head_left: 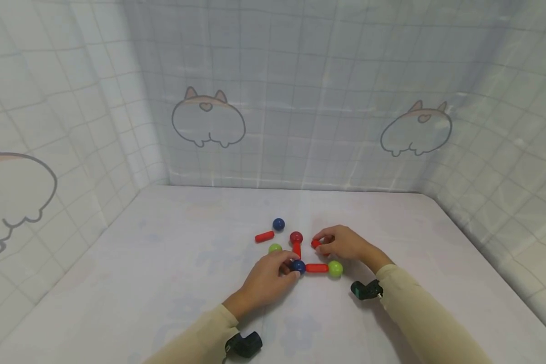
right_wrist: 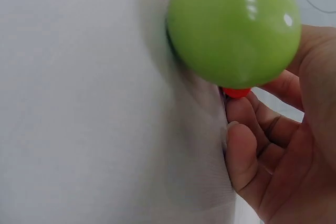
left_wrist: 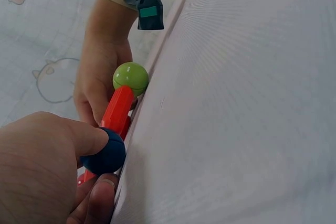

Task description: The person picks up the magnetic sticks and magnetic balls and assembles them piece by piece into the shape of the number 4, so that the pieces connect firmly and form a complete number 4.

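My left hand (head_left: 268, 278) pinches a dark blue ball (head_left: 299, 266) between thumb and fingers, low at the table. From that ball a red rod (head_left: 317, 268) runs right to a lime green ball (head_left: 335, 269). A second red rod (head_left: 297, 249) leads away from me to a red ball (head_left: 296, 237). Just beyond the right-hand rod, my right hand (head_left: 346, 243) holds another short red piece (head_left: 316, 243) in its fingertips, mostly covered by them. In the right wrist view the green ball (right_wrist: 236, 27) hides much of that hand's work.
Behind my left hand another green ball (head_left: 275, 247) partly shows. Farther back on the white tabletop (head_left: 186, 283) lie a loose red rod (head_left: 264, 236) and a dark blue ball (head_left: 278, 224). Grid-patterned curtains (head_left: 309, 101) enclose the back and both sides.
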The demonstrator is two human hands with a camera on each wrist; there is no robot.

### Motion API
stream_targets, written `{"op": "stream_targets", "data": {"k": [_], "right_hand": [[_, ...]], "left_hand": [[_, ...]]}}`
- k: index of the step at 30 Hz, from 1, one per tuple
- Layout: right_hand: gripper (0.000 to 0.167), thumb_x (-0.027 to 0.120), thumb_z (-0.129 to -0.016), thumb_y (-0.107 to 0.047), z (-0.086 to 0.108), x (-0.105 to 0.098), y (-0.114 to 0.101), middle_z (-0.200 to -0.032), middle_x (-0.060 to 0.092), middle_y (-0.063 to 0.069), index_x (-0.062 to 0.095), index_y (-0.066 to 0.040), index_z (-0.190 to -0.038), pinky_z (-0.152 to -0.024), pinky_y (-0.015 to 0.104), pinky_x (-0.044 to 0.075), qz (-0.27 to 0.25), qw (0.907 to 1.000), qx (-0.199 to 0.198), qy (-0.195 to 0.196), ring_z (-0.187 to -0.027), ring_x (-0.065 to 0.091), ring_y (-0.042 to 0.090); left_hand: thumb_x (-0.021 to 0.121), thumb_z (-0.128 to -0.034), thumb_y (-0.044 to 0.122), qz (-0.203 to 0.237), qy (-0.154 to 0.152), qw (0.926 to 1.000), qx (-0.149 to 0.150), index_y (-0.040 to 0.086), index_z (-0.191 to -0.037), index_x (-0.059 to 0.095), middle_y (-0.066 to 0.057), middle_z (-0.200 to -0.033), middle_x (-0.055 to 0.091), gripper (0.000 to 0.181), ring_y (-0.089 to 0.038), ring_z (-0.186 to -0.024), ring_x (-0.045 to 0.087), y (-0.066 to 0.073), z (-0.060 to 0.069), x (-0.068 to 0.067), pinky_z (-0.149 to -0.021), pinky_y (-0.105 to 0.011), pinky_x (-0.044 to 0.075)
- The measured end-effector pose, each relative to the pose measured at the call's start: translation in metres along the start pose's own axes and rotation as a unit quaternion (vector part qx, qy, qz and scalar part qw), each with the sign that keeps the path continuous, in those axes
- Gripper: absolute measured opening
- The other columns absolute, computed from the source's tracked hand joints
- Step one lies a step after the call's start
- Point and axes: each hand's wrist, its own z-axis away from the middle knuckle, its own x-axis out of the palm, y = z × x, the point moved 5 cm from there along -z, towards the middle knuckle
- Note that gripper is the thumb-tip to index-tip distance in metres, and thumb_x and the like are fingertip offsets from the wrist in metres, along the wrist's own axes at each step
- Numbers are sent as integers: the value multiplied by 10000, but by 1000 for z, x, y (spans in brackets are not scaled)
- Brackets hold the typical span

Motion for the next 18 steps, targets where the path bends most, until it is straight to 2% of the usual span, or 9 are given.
{"op": "stream_targets", "data": {"k": [7,14,18], "right_hand": [[307,693,-901,-233,4,0,-2,-860,654,-25,722,-155,-1197,-722,308,509,60,9998,-144,127,-813,586,182],[309,655,-892,-176,9,2,-2,-848,656,-19,721,-121,-1189,-719,318,510,-137,9993,-151,305,-788,591,177],[289,637,-922,-190,9,4,-1,-880,662,-27,719,-124,-1191,-790,338,525,-270,9984,-77,482,-830,588,181]], "left_hand": [[733,-915,276,-21,57,10000,45,213,-1230,668,130,-994,609,328,-61,-865,562,1,0,-1,-797,-262,519],[735,-910,273,-26,-4,10000,-3,205,-1236,665,122,-1006,615,341,-65,-868,562,1,2,-1,-799,-272,519],[725,-915,282,-53,35,10000,23,203,-1248,659,112,-1044,627,348,-61,-875,567,-1,5,-3,-803,-272,520]]}}
